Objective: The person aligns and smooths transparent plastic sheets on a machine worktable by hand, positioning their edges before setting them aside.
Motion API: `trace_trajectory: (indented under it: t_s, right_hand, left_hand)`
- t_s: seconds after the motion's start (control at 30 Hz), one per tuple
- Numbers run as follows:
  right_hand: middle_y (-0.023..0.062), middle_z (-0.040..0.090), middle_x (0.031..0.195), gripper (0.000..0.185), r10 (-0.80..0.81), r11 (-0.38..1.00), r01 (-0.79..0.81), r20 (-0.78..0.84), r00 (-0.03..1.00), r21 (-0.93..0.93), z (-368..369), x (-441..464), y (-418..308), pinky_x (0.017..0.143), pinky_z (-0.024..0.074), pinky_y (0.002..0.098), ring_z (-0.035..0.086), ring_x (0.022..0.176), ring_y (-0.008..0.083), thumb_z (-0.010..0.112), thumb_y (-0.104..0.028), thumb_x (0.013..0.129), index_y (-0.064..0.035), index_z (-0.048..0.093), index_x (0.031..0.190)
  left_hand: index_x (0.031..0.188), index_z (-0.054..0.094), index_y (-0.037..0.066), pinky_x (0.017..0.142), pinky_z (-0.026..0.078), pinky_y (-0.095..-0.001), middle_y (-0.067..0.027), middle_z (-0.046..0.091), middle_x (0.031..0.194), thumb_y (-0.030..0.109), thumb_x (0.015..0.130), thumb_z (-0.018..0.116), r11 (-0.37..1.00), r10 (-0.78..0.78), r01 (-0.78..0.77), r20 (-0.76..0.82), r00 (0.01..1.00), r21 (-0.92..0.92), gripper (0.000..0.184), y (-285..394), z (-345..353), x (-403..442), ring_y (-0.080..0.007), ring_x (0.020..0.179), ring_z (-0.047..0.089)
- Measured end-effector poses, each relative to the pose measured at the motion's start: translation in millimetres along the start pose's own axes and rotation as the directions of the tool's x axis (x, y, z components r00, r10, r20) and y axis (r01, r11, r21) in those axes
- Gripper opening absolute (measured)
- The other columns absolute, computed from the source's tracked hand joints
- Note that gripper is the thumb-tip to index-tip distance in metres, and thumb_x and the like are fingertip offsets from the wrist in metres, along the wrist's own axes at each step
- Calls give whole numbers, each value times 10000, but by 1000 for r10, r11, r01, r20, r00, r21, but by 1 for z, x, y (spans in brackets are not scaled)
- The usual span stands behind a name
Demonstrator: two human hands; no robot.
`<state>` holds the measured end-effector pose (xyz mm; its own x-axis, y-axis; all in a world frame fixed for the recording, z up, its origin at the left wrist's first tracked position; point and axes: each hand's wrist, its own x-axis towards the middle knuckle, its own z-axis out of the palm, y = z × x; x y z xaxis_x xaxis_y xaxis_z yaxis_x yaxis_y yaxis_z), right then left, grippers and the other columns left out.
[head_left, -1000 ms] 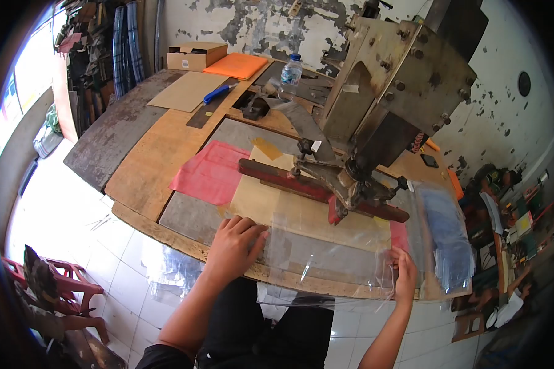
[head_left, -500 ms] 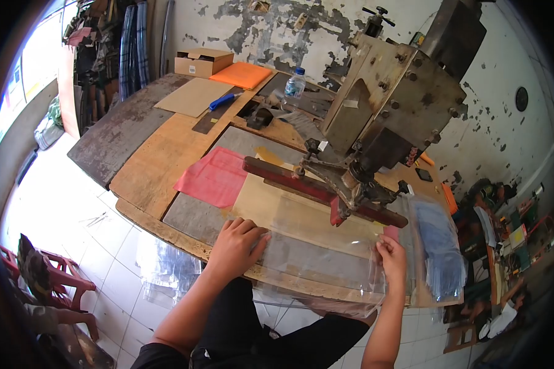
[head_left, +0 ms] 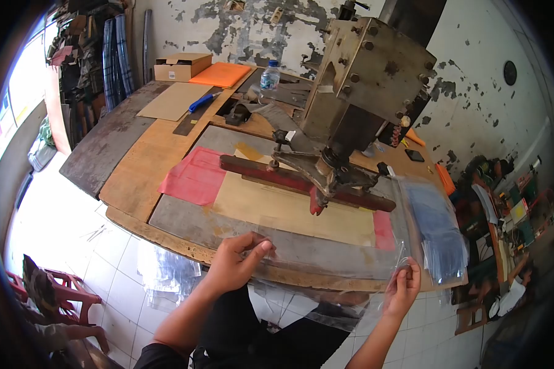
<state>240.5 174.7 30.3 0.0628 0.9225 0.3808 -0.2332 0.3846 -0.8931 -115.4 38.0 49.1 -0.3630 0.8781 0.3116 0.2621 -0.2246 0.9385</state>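
Observation:
My left hand [head_left: 239, 261] pinches the left edge of a clear plastic sheet [head_left: 332, 251] between thumb and fingers. At the sheet's right edge, my right hand [head_left: 404, 286] is closed on a corner of it. The sheet spans the front of the work table and hangs over its edge above my lap. Behind it, a press [head_left: 366, 67] holds a long red bar [head_left: 264, 176] over a yellowish sheet [head_left: 246, 195]. Red-pink material [head_left: 194, 177] shows at the left end of that sheet, and a smaller patch shows at the right.
A stack of clear bluish plastic [head_left: 434, 227] lies at the table's right. More clear plastic [head_left: 166, 273] is low at left. Further back are a cardboard box [head_left: 181, 66], an orange packet [head_left: 221, 75], a blue cutter [head_left: 201, 102] and a water bottle [head_left: 269, 77]. A red stool [head_left: 74, 298] stands left.
Both hands have drawn the clear sheet toward my body, away from the red bar. My right hand is lower and further right. The camera view has shifted slightly.

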Motion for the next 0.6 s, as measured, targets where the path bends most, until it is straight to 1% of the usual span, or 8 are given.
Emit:
trace_trajectory:
  t_s: [0.1, 0.13, 0.2, 0.3, 0.43, 0.5, 0.53, 0.6]
  right_hand:
    - [2, 619, 837, 456, -12, 1000, 12, -6, 1000, -5, 2, 2, -16, 459, 354, 196, 503, 595, 36, 781, -235, 993, -16, 615, 1357]
    - [2, 619, 837, 456, -14, 1000, 14, -3, 1000, -4, 3, 3, -21, 459, 354, 196, 503, 595, 36, 781, -235, 993, -16, 615, 1357]
    - [6, 617, 837, 454, -39, 999, 39, 7, 999, 5, 4, 4, -25, 449, 344, 197, 492, 584, 37, 773, -217, 995, -2, 612, 1361]
    - [11, 616, 837, 466, -98, 995, 98, 28, 995, 18, 3, 6, -24, 428, 331, 204, 475, 564, 38, 772, -209, 992, 14, 608, 1366]
    - [13, 615, 842, 467, -77, 997, 77, 38, 996, 7, 10, 3, -34, 440, 333, 204, 476, 568, 42, 763, -207, 994, 21, 606, 1370]
    - [32, 642, 945, 444, -24, 999, 26, 56, 998, -35, 12, 4, -36, 456, 353, 213, 498, 579, 48, 745, -201, 1001, 3, 611, 1373]
    - [32, 642, 945, 444, -23, 999, 25, 54, 998, -36, 16, 5, -38, 456, 353, 213, 498, 579, 48, 745, -201, 1001, 3, 611, 1373]
    - [50, 654, 1052, 409, 21, 992, -10, 86, 996, -122, 22, 10, -39, 468, 378, 222, 515, 589, 53, 732, -190, 1005, -13, 616, 1355]
  left_hand:
    - [999, 741, -34, 781, 574, -309, -80, 796, 887, 177, 1080, 639, 1000, -8, 7, -52, 999, -11, 248, 19, 0, -3, -137, 838, 738]
    - [999, 741, -34, 781, 574, -309, -80, 796, 887, 177, 1080, 639, 1000, -6, 5, -56, 998, -10, 248, 27, 0, -3, -137, 838, 738]
    - [945, 786, -12, 742, 500, -276, -52, 757, 830, 214, 1054, 663, 984, -72, 57, -86, 994, -170, 279, 43, -1, -5, -80, 789, 636]
    - [936, 789, -19, 724, 486, -269, -41, 753, 829, 217, 1060, 661, 974, -79, 54, -106, 991, -222, 296, 50, -5, -7, -81, 789, 634]
    - [960, 782, -28, 723, 480, -260, -36, 749, 843, 234, 1071, 654, 970, -71, 41, -121, 990, -238, 312, 49, -7, -8, -82, 789, 629]
    - [989, 770, -38, 738, 482, -251, -25, 743, 867, 242, 1084, 643, 959, -140, 109, -101, 985, -261, 322, 48, -7, -8, -79, 802, 624]
    - [989, 770, -38, 738, 482, -251, -25, 743, 867, 242, 1084, 643, 959, -141, 111, -99, 985, -261, 322, 46, -8, -6, -79, 802, 624]
    - [1027, 755, -33, 731, 476, -237, -16, 730, 878, 236, 1091, 636, 966, -128, 100, -107, 986, -238, 301, 38, -7, -1, -66, 800, 614]
